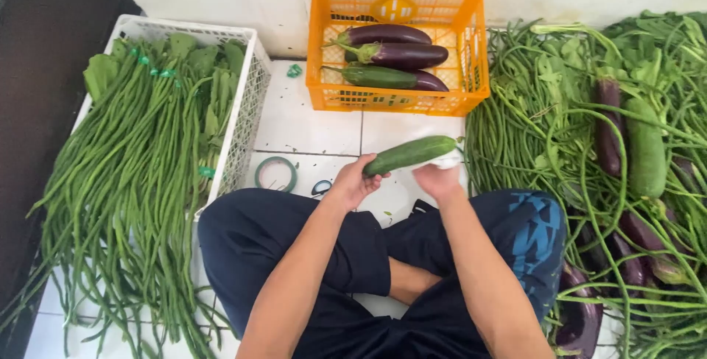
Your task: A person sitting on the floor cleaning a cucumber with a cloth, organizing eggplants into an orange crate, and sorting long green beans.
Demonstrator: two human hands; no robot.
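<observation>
Head view: cucumber point(409, 154) end hidden behind right hand point(436, 178)

Green cucumber point(409, 154), orange crate point(398, 97) of dark purple eggplants point(401, 55), white crate point(247, 97) of green long beans point(125, 175), white tiled floor point(309, 127), navy shorts point(294, 248)

Scissors point(321, 187) half hidden — bean pile point(110, 204) cropped.

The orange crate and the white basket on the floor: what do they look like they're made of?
The orange crate looks like moulded plastic: uniform bright colour, a slight sheen, and a regular grid of slots in its walls. The white basket also seems to be plastic, matte, with a fine lattice of small square holes. Neither shows any sign of weave or wire, though that is judged from one view only.
</observation>
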